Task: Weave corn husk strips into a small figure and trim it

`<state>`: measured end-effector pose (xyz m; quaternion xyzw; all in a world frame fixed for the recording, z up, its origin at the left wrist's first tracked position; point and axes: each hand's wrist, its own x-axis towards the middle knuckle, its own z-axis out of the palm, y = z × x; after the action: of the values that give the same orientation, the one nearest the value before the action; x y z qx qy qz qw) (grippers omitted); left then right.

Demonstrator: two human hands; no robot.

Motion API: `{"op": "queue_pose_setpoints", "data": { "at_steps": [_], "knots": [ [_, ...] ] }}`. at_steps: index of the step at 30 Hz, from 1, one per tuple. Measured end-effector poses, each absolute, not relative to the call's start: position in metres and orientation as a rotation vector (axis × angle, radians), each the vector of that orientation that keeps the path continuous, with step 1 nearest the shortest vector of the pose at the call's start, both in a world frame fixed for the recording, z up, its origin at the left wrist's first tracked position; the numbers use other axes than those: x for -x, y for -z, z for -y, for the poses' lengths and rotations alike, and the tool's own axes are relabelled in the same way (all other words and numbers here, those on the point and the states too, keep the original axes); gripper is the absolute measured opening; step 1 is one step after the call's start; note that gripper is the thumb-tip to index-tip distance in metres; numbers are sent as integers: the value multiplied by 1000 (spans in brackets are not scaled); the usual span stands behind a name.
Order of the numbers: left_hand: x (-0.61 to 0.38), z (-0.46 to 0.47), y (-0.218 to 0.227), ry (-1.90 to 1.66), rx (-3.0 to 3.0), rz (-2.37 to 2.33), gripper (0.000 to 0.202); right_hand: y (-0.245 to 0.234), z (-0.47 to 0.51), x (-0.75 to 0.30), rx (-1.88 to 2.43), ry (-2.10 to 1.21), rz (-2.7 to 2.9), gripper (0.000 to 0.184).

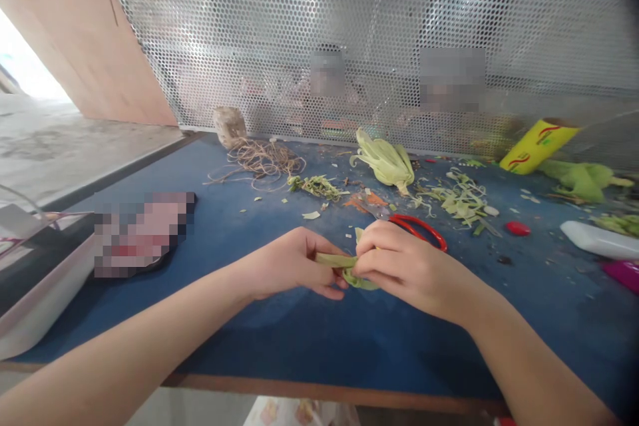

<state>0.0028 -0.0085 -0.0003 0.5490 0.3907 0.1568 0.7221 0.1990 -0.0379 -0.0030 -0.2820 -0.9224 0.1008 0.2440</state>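
Note:
Both my hands meet over the front middle of the blue table, holding a green corn husk strip (334, 259) between them. My left hand (297, 263) pinches one end of it between thumb and fingers. The fingers of my right hand (402, 263) close on the other part, where the strip looks folded or curled. Just behind my right hand lie scissors with red handles (424, 229), their blades pointing back and left. Further back rests a bundle of pale green corn husks (387, 160). My right fingers partly hide the husk.
Twine (264, 161) lies loose beside a beige spool (229, 125) at the back left. Shredded green scraps (464, 196), a yellow tube (539, 145) and a red round piece (518, 228) are on the right. A perforated metal panel (279, 26) stands behind; a white tray (54, 293) is left.

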Motion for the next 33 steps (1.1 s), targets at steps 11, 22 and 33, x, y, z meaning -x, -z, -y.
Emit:
{"op": "queue_pose_setpoints", "data": {
  "at_steps": [11, 22, 33],
  "knots": [
    [-1, 6, 5, -418, -1223, -854, 17, 6, 36, -196, 692, -251, 2453, 11],
    [-2, 9, -4, -462, -1286, -817, 18, 2, 35, -197, 754, -46, 2282, 8],
    [-2, 10, -6, -498, -1444, -833, 14, 8, 35, -193, 809, -283, 2239, 8]
  ]
}}
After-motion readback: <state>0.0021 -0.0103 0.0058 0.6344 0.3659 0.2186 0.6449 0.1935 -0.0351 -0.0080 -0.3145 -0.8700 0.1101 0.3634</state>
